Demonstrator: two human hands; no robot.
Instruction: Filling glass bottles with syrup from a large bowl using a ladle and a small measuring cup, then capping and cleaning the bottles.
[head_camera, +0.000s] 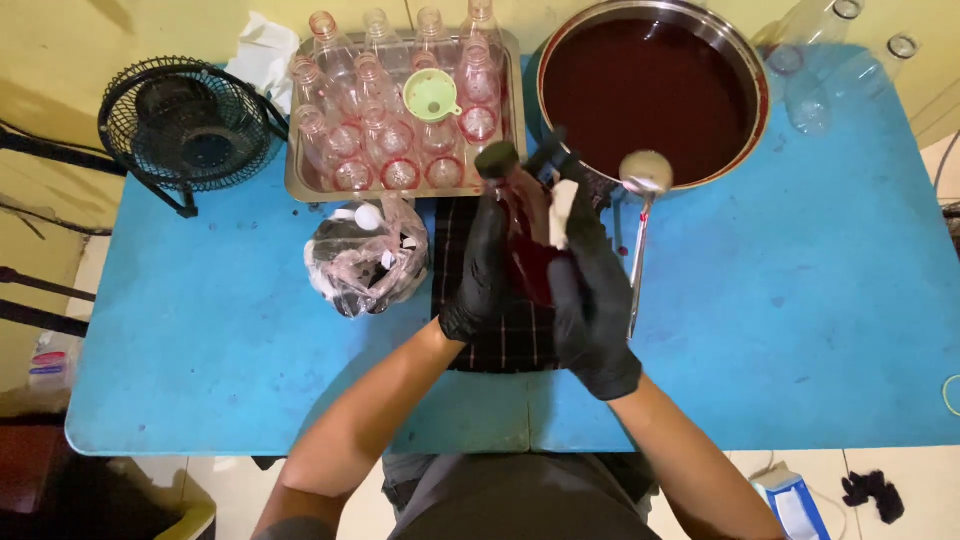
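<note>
A blue table (250, 340) carries a steel tray (300, 185), basin (757, 100), checked cloth (515, 340), ladle (640, 240), and fan (185, 125).

I'm looking down on what seems a small home drink-bottling setup, not a factory: a blue folding table (250, 330) against a yellowish wall, a steel basin (752, 95) of dark red liquid, a tray (300, 185) of empty plastic bottles (385, 110), a green funnel (432, 95), a ladle (645, 180), a small black fan (185, 120).

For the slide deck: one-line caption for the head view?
Gloved left hand and right hand hold a capped bottle of dark red liquid over a checked cloth, beside a basin.
</note>
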